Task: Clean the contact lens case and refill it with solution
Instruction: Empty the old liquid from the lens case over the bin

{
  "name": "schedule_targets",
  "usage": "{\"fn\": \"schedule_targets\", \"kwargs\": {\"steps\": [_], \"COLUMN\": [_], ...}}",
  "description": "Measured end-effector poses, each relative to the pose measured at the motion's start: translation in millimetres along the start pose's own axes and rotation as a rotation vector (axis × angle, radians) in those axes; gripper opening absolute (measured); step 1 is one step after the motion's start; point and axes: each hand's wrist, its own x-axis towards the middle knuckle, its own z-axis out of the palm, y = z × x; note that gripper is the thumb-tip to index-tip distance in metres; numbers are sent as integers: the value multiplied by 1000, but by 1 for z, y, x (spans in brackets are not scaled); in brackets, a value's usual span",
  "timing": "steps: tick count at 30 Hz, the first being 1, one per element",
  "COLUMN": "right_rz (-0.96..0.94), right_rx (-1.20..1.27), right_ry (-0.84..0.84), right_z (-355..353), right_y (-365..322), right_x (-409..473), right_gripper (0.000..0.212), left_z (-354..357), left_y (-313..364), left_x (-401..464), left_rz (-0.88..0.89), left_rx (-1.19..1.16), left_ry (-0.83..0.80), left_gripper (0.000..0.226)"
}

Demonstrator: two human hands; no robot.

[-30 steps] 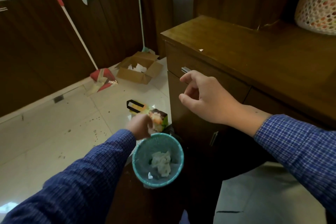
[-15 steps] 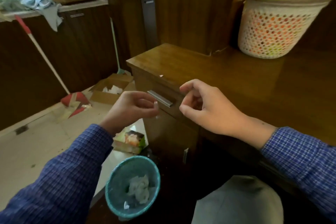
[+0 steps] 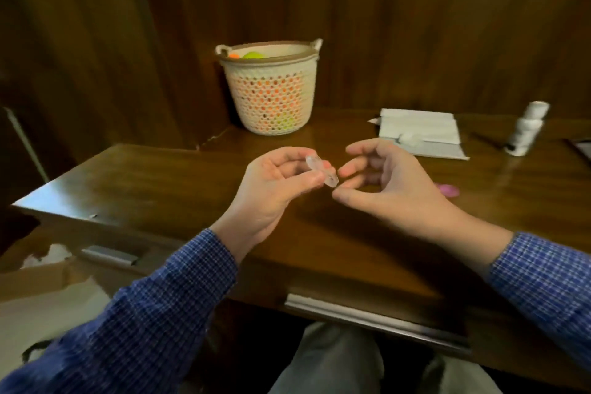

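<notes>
Glossy wooden desk [image 3: 166,182], clear plastic lens case [image 3: 321,169] (blurred), perforated plastic basket [image 3: 271,96].

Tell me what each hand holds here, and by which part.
The left hand pinches the clear plastic contact lens case by its left well; the right hand holds nothing, its fingertips close by.

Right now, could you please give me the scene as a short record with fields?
left hand: pinches the clear lens case above the desk
right hand: empty, fingers loosely curled beside the case
bottle: white bottle far right
tissue: white tissue behind the hands
pink cap: beside right hand
basket: woven basket at the back
</notes>
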Motion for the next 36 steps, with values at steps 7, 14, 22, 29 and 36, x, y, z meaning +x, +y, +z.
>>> {"fn": "schedule_targets", "kwargs": {"steps": [7, 14, 22, 29, 36], "right_rz": [53, 56, 100, 163, 244], "right_rx": [47, 51, -26, -313, -390], "right_ry": [210, 260, 179, -14, -101], "right_z": [-80, -114, -122, -132, -135], "right_y": [32, 60, 78, 81, 81], "right_x": [-29, -31, -13, -16, -17], "right_gripper": [63, 56, 57, 58, 52], "left_z": [87, 127, 120, 105, 111], "left_y": [-23, -42, -54, -65, -69], "left_x": [44, 70, 92, 99, 97], "left_rz": [-16, -93, -101, 73, 101], "left_rx": [25, 40, 89, 517, 639], "left_ry": [-158, -182, -273, -447, -487], "left_gripper": [31, 31, 39, 73, 78]}}
